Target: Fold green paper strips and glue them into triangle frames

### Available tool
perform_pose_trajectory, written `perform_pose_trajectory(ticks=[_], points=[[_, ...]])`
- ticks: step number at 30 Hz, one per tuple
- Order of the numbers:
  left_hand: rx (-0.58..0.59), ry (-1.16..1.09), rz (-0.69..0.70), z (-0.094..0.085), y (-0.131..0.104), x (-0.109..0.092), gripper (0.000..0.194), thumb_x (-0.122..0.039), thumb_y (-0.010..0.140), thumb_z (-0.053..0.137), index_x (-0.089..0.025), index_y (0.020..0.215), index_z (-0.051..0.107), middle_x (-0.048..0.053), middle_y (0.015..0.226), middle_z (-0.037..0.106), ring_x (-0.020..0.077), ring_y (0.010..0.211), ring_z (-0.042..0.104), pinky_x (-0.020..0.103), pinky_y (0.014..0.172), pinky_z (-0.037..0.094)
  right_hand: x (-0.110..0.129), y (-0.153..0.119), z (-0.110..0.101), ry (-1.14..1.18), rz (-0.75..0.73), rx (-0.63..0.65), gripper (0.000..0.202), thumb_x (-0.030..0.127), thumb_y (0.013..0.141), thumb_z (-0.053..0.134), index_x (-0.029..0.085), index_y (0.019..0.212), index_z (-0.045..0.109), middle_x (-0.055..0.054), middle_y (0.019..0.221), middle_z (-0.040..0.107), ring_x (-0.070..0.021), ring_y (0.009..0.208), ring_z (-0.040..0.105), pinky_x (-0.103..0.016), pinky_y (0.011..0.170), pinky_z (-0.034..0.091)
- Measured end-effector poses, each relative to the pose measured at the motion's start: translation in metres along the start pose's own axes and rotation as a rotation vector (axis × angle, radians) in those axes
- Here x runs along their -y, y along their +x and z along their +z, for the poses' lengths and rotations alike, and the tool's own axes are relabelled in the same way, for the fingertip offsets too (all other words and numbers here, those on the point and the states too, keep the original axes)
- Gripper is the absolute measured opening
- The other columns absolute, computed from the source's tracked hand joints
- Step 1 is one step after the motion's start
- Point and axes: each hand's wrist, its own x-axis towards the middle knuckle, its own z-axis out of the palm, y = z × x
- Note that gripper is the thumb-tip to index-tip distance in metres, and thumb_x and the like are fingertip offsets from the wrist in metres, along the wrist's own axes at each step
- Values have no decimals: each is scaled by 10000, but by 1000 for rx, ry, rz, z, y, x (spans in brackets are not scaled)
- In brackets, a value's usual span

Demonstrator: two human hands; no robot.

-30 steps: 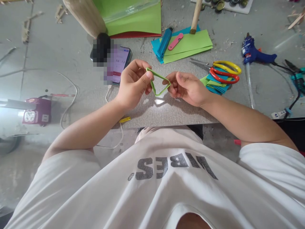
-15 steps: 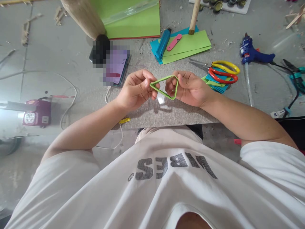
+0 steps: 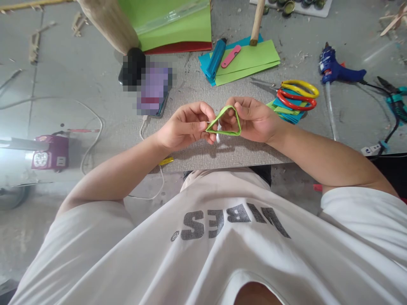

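Observation:
A green paper strip (image 3: 224, 132), folded into a hollow triangle, is held in the air between both hands over the table's near edge. My left hand (image 3: 187, 126) pinches its pointed left corner between thumb and fingers. At the other end, my right hand (image 3: 252, 118) grips the upper right side, thumb in front and fingers curled partly behind the paper. Just right of that hand, scissors (image 3: 297, 95) with one yellow and one red handle lie on a small pile of blue and green paper strips (image 3: 291, 113).
Beyond the hands, a blue cutter (image 3: 216, 61) and a pink folding knife (image 3: 231, 56) rest on green paper pieces (image 3: 251, 67). A blue glue gun (image 3: 338, 70) lies at the right, pliers (image 3: 394, 97) beside it. To the left are a phone (image 3: 154, 89) and a purple lamp (image 3: 49, 152).
The paper triangle has tilted and shifted slightly right, its left corner now lower. My left hand has moved a little down and right; my right hand has barely moved.

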Motion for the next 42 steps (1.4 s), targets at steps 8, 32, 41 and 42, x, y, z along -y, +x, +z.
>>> perform_pose_trajectory(ticks=[8, 32, 41, 42], points=[[-38, 123, -60, 3, 1, 9, 646, -809, 948, 990, -232, 880, 709, 23, 678, 743, 167, 534, 694, 278, 476, 499, -7, 2, 10, -29, 25, 59, 596, 713, 1018, 967, 215, 904, 660, 38, 819, 619, -149, 800, 677, -285, 784, 593], [68, 263, 61, -31, 4, -11, 770, -944, 1119, 596, -220, 1139, 858, 86, 884, 855, 339, 971, 922, 435, 823, 748, -4, 2, -2, -159, 50, 150, 357, 486, 1040, 960, 196, 1043, 751, -24, 936, 810, -167, 785, 762, -287, 722, 594], [107, 621, 179, -36, 1, -17, 546, -628, 903, 1071, -236, 1232, 880, 79, 1069, 866, 245, 937, 831, 351, 759, 634, 2, -2, 1, -607, -40, 2, 382, 520, 999, 978, 224, 1073, 747, 51, 796, 622, -144, 735, 572, -305, 721, 469], [99, 658, 202, -34, 1, -15, 524, -609, 921, 1057, -243, 1249, 876, 74, 1082, 860, 235, 946, 822, 348, 768, 620, 1, -2, 4, -680, -52, -24, 381, 504, 990, 995, 228, 1056, 741, 70, 761, 561, -135, 712, 516, -309, 711, 431]])
